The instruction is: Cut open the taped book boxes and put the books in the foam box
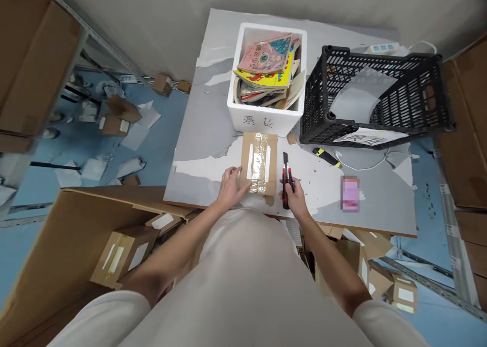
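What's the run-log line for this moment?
left grip: touching taped carton, left side | right grip: holding box cutter, tip pointing away from wearer | white box: beyond carton, books inside

One wide view from the wearer's head looks forward and steeply down, past the close shirt front onto a nearby tabletop; left hand and right hand fall mid-view, wall along the top.

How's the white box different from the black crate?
The white box has solid walls; the black crate has slotted ones. The white box holds stacked books, the black crate a pale sheet. The black crate looks wider than the white box. Both stand open-topped on the table.
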Tool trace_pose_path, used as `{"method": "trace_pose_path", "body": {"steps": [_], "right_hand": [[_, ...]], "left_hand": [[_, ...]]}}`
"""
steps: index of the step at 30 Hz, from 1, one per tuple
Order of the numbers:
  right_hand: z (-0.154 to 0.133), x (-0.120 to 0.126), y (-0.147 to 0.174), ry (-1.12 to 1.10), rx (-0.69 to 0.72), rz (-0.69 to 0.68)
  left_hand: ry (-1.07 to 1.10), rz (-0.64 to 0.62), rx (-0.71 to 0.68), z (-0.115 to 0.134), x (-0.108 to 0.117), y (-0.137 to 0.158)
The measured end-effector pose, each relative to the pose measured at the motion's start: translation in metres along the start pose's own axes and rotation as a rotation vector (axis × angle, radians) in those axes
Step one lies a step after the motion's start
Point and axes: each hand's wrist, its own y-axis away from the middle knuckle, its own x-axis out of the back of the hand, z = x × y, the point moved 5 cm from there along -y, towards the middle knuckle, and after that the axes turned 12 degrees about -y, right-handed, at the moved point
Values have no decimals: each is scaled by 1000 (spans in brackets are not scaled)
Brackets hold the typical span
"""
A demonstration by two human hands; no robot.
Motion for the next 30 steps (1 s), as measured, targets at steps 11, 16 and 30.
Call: {"method": "trace_pose_path", "body": {"steps": [11, 16, 30], "right_hand": [[45, -29, 32, -727, -248, 73], [17, 4, -7, -608, -47, 171], [26, 58, -15, -211, -4, 103]], "left_hand": [[109, -220, -20, -19, 6, -164], [75, -20, 270, -44, 22, -104], [-366, -122, -335, -10, 17, -50]]}}
